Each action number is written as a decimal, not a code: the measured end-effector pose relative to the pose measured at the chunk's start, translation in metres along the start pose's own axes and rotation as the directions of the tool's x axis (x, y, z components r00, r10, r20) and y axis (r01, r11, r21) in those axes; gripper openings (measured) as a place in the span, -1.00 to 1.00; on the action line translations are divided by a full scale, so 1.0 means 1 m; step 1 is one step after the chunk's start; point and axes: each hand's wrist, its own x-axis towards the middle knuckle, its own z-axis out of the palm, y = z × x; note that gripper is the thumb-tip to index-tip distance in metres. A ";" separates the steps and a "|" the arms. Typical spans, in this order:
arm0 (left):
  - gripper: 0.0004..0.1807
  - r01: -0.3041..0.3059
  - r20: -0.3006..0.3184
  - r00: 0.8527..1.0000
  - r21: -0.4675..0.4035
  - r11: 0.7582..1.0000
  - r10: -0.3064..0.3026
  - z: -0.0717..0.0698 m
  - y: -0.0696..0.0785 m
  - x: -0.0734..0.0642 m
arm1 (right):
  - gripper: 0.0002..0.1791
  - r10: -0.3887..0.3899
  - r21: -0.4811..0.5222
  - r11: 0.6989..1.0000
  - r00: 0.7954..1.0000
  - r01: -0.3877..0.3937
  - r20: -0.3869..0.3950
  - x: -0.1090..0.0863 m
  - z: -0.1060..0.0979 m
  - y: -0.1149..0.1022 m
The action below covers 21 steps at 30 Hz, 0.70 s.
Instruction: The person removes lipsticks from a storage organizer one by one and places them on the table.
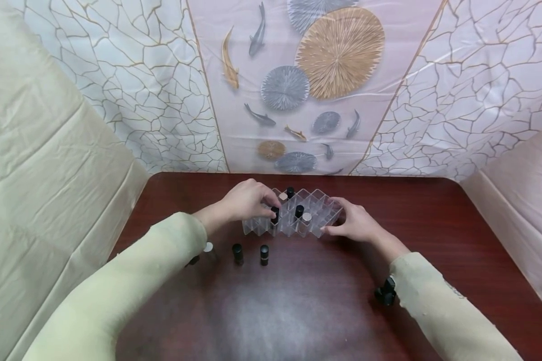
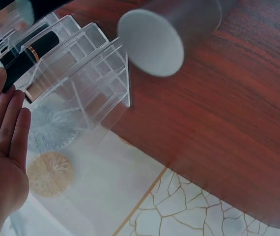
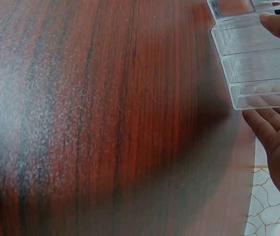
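Observation:
A clear plastic lipstick organizer point(image 1: 318, 199) with diamond-edged compartments stands toward the back of the table. My left hand point(image 1: 248, 200) pinches a black lipstick tube point(image 1: 275, 216), its lower end inside a compartment in the organizer's left half. In the left wrist view, a gold band rings this black tube point(image 2: 19, 69). At the other end, my right hand point(image 1: 357, 220) grips the organizer, thumb at the front and fingers behind. Other slots hold two black-capped tubes point(image 1: 299, 211), a beige-topped one point(image 1: 283, 197) and a white-topped one point(image 1: 306, 217).
In front of the organizer, a black tube point(image 1: 238, 253) and another black tube point(image 1: 264, 254) stand on the reddish-brown table point(image 1: 298, 311). A white-topped tube point(image 1: 209, 247) and a dark item point(image 1: 193, 260) are near the left sleeve, partly hidden. Patterned cloth point(image 1: 284, 125) hangs behind.

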 end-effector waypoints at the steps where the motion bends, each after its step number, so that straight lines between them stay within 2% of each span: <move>1: -0.75 0.001 -0.003 1.000 0.002 1.000 -0.001 -0.002 0.001 0.000 | 0.03 -0.001 -0.001 1.000 1.000 0.001 -0.001 0.000 0.000 0.000; 7: -0.75 0.006 -0.016 1.000 0.017 1.000 -0.006 -0.012 0.006 0.000 | 0.04 0.012 -0.001 1.000 1.000 -0.012 0.006 0.000 -0.001 0.000; 13: -0.75 0.018 -0.017 1.000 -0.011 1.000 -0.018 -0.020 0.010 -0.001 | 0.05 0.015 -0.002 1.000 1.000 -0.015 0.010 0.000 -0.002 -0.001; 21: -0.75 0.009 -0.051 0.999 -0.046 0.999 -0.011 -0.034 0.017 -0.003 | 0.04 0.000 -0.007 1.000 1.000 0.000 0.006 0.000 -0.001 0.000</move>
